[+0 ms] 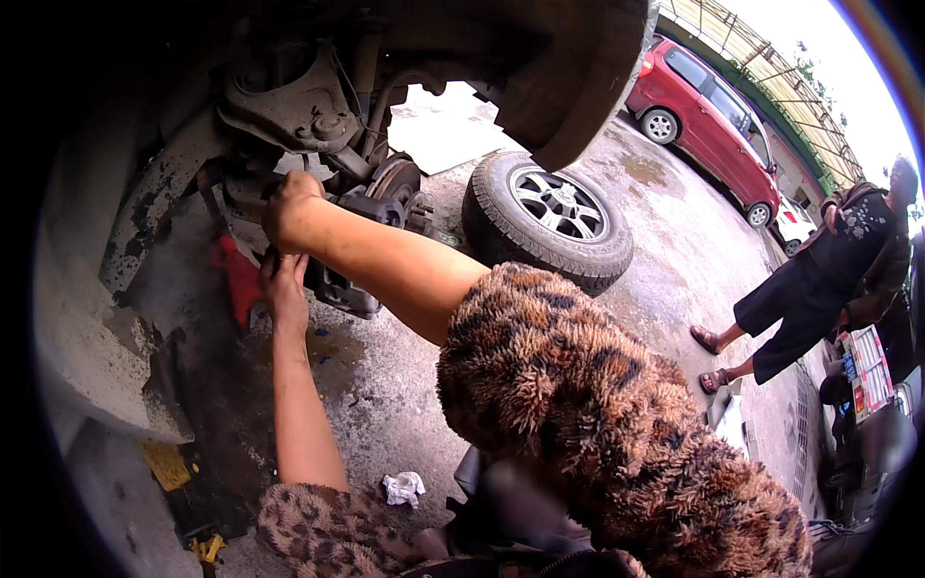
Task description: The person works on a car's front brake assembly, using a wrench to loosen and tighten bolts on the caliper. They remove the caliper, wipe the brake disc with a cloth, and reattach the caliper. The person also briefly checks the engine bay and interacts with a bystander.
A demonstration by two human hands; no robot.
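Note:
Both my hands reach into the wheel well, at the suspension beside the brake disc point(395, 179). My right hand point(293, 204) is bent at the wrist and closed, its fingers hidden behind it; what it grips cannot be seen. Just below, my left hand point(285, 285) points upward, thumb and fingers drawn together around something the right hand covers. The suspension arm point(289, 106) hangs above them, dark and dirty. Close to the brake disc is the dark caliper point(371, 207). A red stand-like piece point(237, 279) is left of my left hand.
A removed wheel point(549, 217) lies on the concrete right of the hub. The vehicle's worn fender edge point(106, 356) curves along the left. Crumpled white paper point(403, 487) lies near my left sleeve. A person point(819, 279) stands at the right; a red car point(708, 116) is parked behind.

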